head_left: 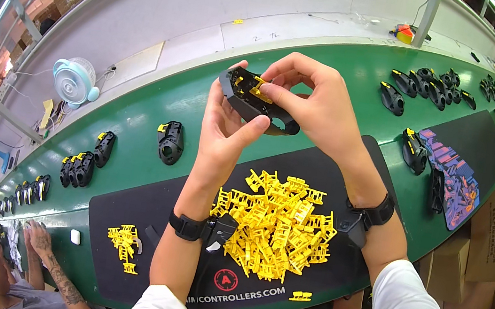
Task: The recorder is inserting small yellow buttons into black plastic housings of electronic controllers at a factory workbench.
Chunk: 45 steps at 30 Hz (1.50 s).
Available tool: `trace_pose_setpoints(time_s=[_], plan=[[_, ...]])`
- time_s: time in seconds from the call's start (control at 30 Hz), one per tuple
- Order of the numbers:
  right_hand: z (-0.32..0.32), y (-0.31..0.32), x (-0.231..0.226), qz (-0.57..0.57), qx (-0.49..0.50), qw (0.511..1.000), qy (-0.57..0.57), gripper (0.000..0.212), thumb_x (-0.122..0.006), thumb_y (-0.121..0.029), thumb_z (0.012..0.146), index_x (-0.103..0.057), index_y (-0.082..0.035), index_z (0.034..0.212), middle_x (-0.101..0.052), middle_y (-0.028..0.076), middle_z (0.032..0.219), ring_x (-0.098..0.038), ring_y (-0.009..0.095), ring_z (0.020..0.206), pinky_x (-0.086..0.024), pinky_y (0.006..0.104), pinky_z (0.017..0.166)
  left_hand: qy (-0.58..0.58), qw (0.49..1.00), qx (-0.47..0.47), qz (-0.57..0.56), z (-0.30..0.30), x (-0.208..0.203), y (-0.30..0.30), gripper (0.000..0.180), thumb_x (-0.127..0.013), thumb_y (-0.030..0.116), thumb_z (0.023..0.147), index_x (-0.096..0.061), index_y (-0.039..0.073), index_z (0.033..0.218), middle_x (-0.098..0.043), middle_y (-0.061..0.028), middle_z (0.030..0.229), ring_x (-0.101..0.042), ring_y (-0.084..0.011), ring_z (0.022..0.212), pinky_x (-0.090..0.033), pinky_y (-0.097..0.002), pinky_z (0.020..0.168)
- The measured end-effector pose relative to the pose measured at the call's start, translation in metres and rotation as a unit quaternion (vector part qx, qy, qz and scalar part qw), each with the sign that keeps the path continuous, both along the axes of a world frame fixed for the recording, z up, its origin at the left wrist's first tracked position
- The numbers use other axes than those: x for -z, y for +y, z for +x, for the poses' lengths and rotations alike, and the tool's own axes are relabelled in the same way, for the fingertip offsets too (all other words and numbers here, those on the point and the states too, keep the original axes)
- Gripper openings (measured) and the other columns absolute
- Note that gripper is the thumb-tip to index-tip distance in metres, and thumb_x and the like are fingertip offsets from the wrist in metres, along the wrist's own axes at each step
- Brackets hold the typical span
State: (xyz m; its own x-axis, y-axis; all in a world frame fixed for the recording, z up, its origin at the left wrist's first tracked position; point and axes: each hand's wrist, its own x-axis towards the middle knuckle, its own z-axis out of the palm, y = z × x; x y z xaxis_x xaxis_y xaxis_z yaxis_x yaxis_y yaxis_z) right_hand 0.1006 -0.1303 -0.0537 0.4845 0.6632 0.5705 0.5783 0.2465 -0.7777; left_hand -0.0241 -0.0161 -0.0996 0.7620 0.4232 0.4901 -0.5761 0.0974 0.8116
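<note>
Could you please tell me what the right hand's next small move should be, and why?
I would probably have the right hand gently press the yellow piece into the black shell. Its fingertips are at the piece, on the shell's open side, and the left hand supports the shell; whether the piece is fully seated is hard to tell.

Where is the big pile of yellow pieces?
In the head view, the big yellow pile lies on the black mat, just right of the middle, below the black shell in the left hand.
</note>
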Motion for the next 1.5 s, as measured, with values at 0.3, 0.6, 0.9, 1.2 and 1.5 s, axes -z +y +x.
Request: trace_pose_setpoints(time_s=[0.3,0.6,0.9,1.2,1.5], plan=[[-0.017,-0.001,-0.001,0.066,0.098,0.984,-0.132,0.01,-0.074,-0.003,0.08,-0.071,-0.002,0.09,-0.069,0.008,0.084,-0.065,0.02,0.07,-0.051,0.0298,0.065,-0.004,1.0,0.008,0.024,-0.004,-0.005,-0.001,0.082,-0.074,0.01,0.089,-0.025,0.003,0.155,-0.049,-0.0115,0.14,-0.049,-0.0223,0.132,-0.04,-0.0397,0.111],[0.009,0.0,0.005,0.015,-0.104,0.993,-0.046,0.021,-0.07,-0.004,0.089,-0.068,-0.005,0.109,-0.049,-0.005,0.078,-0.048,0.004,0.072,-0.04,0.0201,0.062,0.094,0.992,-0.001,-0.079,-0.017,-0.012,0.006,0.064,-0.043,0.046,0.101,-0.036,0.01,0.153,-0.059,-0.0096,0.133,-0.061,-0.0214,0.118,-0.051,-0.039,0.098],[0.004,0.002,0.011,-0.089,-0.252,0.944,0.191,0.01,-0.07,-0.009,0.093,-0.061,-0.008,0.099,-0.034,-0.009,0.077,-0.037,0.001,0.067,-0.028,0.0198,0.055,0.113,0.99,0.02,-0.077,-0.022,-0.029,-0.003,0.068,-0.043,0.045,0.1,-0.036,0.005,0.154,-0.056,-0.0103,0.138,-0.06,-0.0213,0.117,-0.05,-0.0361,0.098],[-0.01,0.008,0.006,0.106,-0.108,0.955,-0.254,0.028,-0.085,-0.023,0.077,-0.07,-0.007,0.095,-0.067,0.005,0.103,-0.062,0.022,0.089,-0.053,0.0338,0.079,0.044,0.938,0.21,-0.27,-0.036,-0.031,0.027,0.053,-0.043,0.043,0.102,-0.057,0.003,0.133,-0.065,-0.0138,0.124,-0.065,-0.0225,0.106,-0.057,-0.0345,0.077],[-0.019,0.015,0.018,0.097,-0.081,0.924,-0.36,0.029,-0.084,-0.023,0.075,-0.071,-0.008,0.096,-0.068,0.005,0.093,-0.061,0.025,0.094,-0.052,0.0356,0.082,0.095,0.896,0.329,-0.281,-0.034,-0.01,0.055,0.06,-0.037,0.049,0.102,-0.06,0.001,0.128,-0.07,-0.0201,0.1,-0.061,-0.0232,0.052,-0.039,-0.0256,0.034]])
